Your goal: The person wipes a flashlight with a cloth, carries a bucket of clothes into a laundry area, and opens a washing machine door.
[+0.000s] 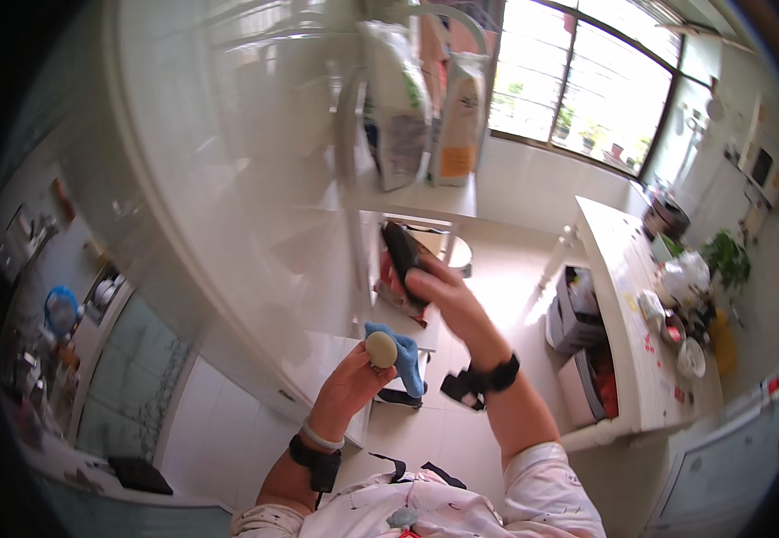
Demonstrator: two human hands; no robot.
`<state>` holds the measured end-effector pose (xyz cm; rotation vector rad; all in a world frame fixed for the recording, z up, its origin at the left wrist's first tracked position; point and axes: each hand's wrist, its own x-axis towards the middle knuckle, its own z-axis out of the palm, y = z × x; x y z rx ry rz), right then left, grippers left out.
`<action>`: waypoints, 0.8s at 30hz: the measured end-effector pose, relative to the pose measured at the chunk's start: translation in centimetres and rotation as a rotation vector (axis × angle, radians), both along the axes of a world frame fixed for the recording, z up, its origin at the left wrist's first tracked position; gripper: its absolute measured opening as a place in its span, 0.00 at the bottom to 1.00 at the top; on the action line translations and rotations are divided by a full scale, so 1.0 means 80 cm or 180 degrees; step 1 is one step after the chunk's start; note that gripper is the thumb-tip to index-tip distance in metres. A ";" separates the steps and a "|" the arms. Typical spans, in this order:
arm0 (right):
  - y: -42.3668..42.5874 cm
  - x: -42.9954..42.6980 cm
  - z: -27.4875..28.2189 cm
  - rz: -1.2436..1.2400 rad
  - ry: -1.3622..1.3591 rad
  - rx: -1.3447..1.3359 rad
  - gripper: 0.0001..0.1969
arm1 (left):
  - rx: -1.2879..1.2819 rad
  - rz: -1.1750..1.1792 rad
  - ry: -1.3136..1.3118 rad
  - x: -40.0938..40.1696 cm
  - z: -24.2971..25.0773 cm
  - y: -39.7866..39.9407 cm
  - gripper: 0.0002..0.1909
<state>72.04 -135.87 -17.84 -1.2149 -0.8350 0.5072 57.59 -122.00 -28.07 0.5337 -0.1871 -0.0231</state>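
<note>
My left hand (352,383) pinches a round, pale yellow-green disc (382,349), which looks like a lid. A blue cloth (411,366) hangs from the same hand, behind the disc. Farther out, my right hand (453,302) grips a dark, elongated object (401,252); motion blur hides what it is. That hand is in front of the white shelf unit (409,202), at the height of its lower level. Reddish packaging (389,286) shows partly behind the dark object.
Two standing bags (394,107) (460,121) occupy the upper shelf. Left of them rises a glossy white panel (241,202). A white table (631,296) at right carries bowls, a plastic bag and a plant, with storage boxes (574,316) beneath. Beyond is a window (577,81).
</note>
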 end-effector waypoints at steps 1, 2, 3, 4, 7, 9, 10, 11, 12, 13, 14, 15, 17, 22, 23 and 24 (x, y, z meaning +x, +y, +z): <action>-0.016 -0.007 -0.028 -0.0082 -0.0042 0.0003 0.18 | 0.0050 -0.0117 -0.0042 0.015 -0.007 -0.004 0.18; -0.036 -0.016 -0.048 -0.0085 0.0201 -0.0020 0.18 | 0.0086 -0.0188 -0.0068 0.026 -0.006 -0.016 0.17; -0.056 -0.024 -0.065 -0.0083 0.0445 -0.0032 0.18 | 0.0092 -0.0323 -0.0036 0.036 -0.007 -0.027 0.17; -0.073 -0.030 -0.080 -0.0178 0.0519 -0.0084 0.19 | 0.0133 -0.0396 0.0011 0.045 -0.010 -0.037 0.18; -0.128 -0.045 -0.117 -0.0491 0.0821 -0.0096 0.21 | 0.0251 -0.0745 0.0071 0.070 -0.028 -0.073 0.18; -0.163 -0.057 -0.129 -0.0734 0.0980 0.0040 0.21 | 0.0284 -0.0990 0.0210 0.081 -0.040 -0.101 0.18; -0.181 -0.060 -0.136 -0.0828 0.1006 0.0053 0.21 | 0.0405 -0.1054 0.0402 0.088 -0.047 -0.115 0.18; -0.200 -0.062 -0.143 -0.0940 0.1116 0.0051 0.21 | 0.0406 -0.1141 0.0421 0.091 -0.050 -0.131 0.18; -0.220 -0.064 -0.151 -0.1046 0.1222 0.0045 0.21 | 0.0434 -0.1228 0.0442 0.094 -0.053 -0.150 0.19; -0.240 -0.067 -0.159 -0.1116 0.1243 0.0047 0.21 | 0.0461 -0.1304 0.0462 0.096 -0.057 -0.169 0.20; -0.260 -0.071 -0.167 -0.1184 0.1271 0.0096 0.22 | 0.0452 -0.1365 0.0479 0.097 -0.060 -0.188 0.20; -0.278 -0.076 -0.171 -0.1236 0.1300 0.0146 0.22 | 0.0438 -0.1489 0.0500 0.097 -0.062 -0.207 0.20; -0.313 -0.090 -0.176 -0.1415 0.1351 0.0213 0.21 | 0.0410 -0.1627 0.0550 0.096 -0.069 -0.244 0.20; -0.409 -0.130 -0.187 -0.1732 0.1449 0.0290 0.20 | 0.0442 -0.2062 0.0674 0.081 -0.082 -0.339 0.19; -0.429 -0.141 -0.191 -0.1702 0.1497 0.0264 0.20 | 0.0544 -0.2110 0.0755 0.071 -0.082 -0.364 0.19; -0.444 -0.147 -0.193 -0.1793 0.1558 0.0301 0.20 | 0.0552 -0.2165 0.0752 0.067 -0.081 -0.381 0.21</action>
